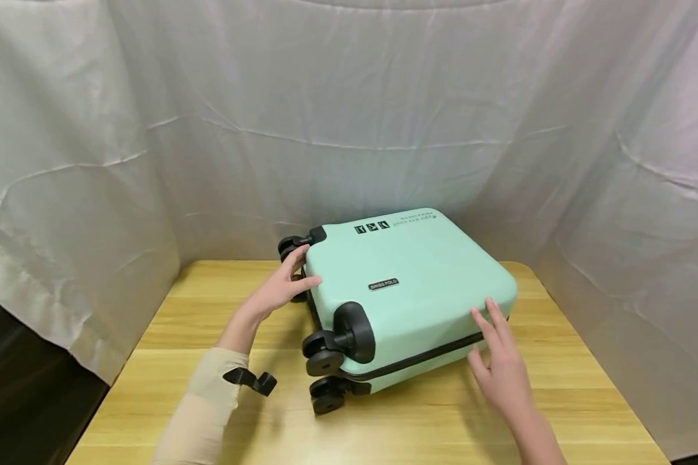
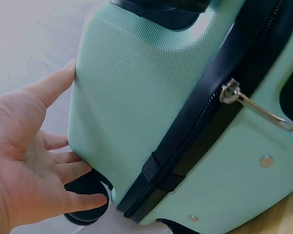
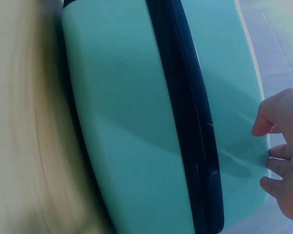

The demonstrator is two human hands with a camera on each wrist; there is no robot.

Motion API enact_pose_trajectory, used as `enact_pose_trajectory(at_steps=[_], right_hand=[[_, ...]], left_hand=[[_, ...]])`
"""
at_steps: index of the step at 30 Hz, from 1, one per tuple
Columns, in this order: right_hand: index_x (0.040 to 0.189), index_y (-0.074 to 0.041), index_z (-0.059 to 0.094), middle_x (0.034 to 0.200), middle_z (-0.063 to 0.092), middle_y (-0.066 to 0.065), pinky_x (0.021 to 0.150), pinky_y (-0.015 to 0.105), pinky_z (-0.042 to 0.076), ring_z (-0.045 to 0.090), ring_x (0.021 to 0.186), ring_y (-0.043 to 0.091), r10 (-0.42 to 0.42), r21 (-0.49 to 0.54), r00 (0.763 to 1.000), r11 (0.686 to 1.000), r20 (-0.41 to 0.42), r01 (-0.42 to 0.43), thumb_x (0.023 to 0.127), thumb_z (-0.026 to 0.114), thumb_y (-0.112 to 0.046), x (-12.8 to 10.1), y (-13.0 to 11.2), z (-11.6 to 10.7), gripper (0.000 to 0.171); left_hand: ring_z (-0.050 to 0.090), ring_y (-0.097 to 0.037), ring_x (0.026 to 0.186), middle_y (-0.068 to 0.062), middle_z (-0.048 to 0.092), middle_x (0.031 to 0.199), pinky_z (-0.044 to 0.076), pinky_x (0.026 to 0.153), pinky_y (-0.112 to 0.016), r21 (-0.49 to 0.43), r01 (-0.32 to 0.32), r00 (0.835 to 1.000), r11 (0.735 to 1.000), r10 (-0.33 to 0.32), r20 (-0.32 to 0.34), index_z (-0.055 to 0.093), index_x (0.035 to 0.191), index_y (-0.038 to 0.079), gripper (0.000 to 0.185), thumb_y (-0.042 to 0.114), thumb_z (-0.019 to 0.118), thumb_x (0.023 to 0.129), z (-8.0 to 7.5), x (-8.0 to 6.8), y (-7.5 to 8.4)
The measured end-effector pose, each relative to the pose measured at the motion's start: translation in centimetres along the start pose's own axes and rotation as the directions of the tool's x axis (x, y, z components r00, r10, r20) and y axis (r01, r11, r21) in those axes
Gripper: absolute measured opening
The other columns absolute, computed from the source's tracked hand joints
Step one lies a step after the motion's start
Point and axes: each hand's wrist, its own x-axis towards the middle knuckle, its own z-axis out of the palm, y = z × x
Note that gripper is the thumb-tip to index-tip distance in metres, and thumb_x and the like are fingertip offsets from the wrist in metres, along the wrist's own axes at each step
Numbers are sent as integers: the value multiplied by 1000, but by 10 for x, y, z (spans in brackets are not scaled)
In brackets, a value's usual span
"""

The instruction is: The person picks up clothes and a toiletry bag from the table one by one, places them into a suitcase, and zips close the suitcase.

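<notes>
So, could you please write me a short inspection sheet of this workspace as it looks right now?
Surface: wooden table, light grain.
Job's things: mint-green suitcase lying flat, black zip band closed along its side, metal zip pull hanging loose, black wheels facing the person.
Clutter: nothing seen.
Grippers: left hand with straight fingers against the wheel end; right hand with straight fingers touching the near corner.
Cables: nothing seen.
Surroundings: white cloth backdrop on three sides; black clip on the left sleeve.
</notes>
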Motion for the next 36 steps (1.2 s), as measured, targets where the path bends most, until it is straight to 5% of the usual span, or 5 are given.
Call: enact_pose_trajectory(at_steps=[8,16,20,24,36], right_hand=[[141,-3,48,155,37,17,84,-2,33,39,138,39,93,38,996,995,8,-94,77,58,16,0,14,-11,68],[144,-7,46,156,36,14,39,16,26,51,118,3,135,23,990,990,49,-136,79,57,13,-3,29,-24,69],[146,-9,44,156,35,14,84,29,52,43,136,28,139,11,988,990,71,-140,81,58,11,-4,34,-30,70],[147,-10,43,152,39,21,121,45,22,32,143,39,87,17,992,996,91,-89,80,60,10,-8,39,-32,72],[149,-14,41,152,40,20,123,44,18,24,150,24,60,-33,986,998,153,-56,80,66,3,-24,27,-37,75]], left_hand=[[15,-29,152,-6,7,164,20,119,-58,58,2,1000,998,-1,-22,10,157,24,98,47,72,85,22,-18,11],[15,-27,152,-5,6,163,25,118,-56,-3,-16,998,1000,16,56,10,157,24,91,39,69,90,31,-32,19],[19,-26,151,-4,14,163,26,118,-55,-16,-30,995,999,32,95,16,157,23,81,38,64,93,27,-35,20],[32,-28,146,-7,32,157,28,117,-54,-22,-23,994,999,26,107,24,155,22,68,38,57,98,13,-33,24],[40,-27,142,-3,41,154,31,116,-51,168,-98,990,981,79,116,38,150,20,56,44,49,100,-27,-13,50]])
